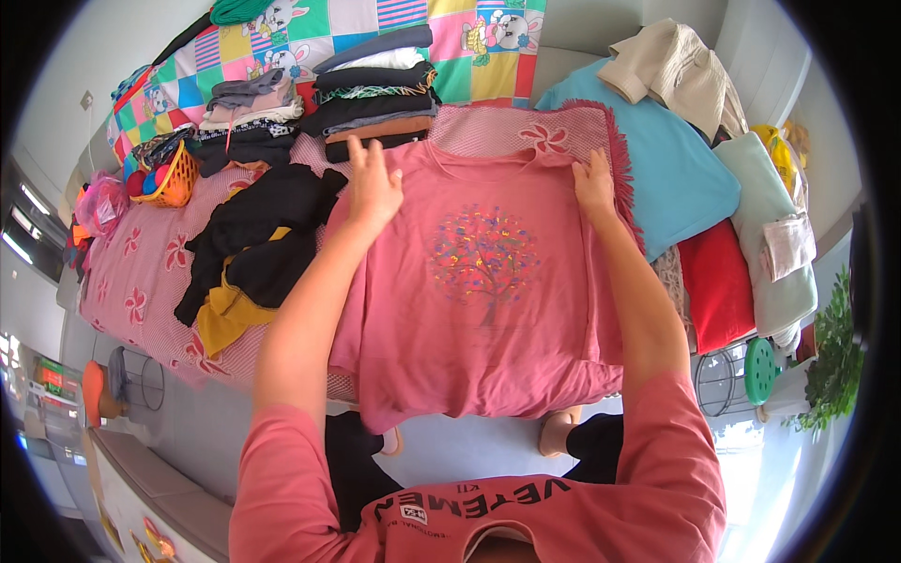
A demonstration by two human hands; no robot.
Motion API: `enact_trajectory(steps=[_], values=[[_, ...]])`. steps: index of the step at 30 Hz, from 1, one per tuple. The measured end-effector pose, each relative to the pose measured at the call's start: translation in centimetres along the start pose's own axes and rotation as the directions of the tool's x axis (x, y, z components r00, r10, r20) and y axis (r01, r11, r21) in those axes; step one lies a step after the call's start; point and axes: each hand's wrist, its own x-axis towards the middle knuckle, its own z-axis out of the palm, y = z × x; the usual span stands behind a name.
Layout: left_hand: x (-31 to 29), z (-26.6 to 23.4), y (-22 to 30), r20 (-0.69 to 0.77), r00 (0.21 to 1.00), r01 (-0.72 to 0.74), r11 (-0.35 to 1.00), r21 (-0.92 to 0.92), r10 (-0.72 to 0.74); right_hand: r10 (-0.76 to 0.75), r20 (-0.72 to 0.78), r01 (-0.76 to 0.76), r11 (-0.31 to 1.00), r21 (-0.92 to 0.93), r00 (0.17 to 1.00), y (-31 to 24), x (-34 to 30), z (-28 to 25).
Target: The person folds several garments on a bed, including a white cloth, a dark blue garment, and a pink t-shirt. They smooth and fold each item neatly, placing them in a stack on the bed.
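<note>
A pink T-shirt [544,328] with a multicoloured tree print lies spread front up before me, its neckline at the far side. Its hem hangs over the near edge of the pink patterned cover [141,281]. At the shirt's left shoulder area is my left hand [375,188], fingers apart and pointing away from me. My right hand [593,186] rests by the right shoulder with fingers extended. Neither hand shows cloth gripped between its fingers. Left of the shirt lies a crumpled black garment [249,220] with a mustard-yellow garment [225,314] beneath it.
Two stacks of folded clothes, one dark [375,113] and one mixed [246,117], stand at the back. An orange basket [176,178] sits far left. On the right are a blue cloth [657,164], a beige garment [676,70], a red cloth [718,281] and a plant [835,357].
</note>
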Motion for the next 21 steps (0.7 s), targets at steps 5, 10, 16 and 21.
enact_trajectory(steps=[5, 10, 16, 21], values=[[-3.8, 1.0, 3.5, 0.152, 0.859, -0.475, 0.872, -0.115, 0.488, -0.473, 0.198, 0.507, 0.842, -0.185, 0.859, -4.7, -5.7, -0.4], [-3.0, 3.4, 4.4, 0.43, 0.884, -0.243, 0.966, 0.085, 0.185, -0.376, 0.379, 0.505, 0.792, -0.343, 0.846, -6.7, -6.7, 1.5], [0.5, 5.8, 3.0, 0.669, 0.741, -0.083, 0.98, 0.18, -0.06, -0.07, 0.46, 0.264, 0.89, -0.373, 0.885, -2.6, -2.4, 3.6], [2.2, 7.0, 1.0, 0.679, 0.723, 0.006, 0.984, 0.177, -0.127, -0.186, 0.39, 0.308, 0.909, -0.28, 0.902, -0.2, -0.4, 5.4]])
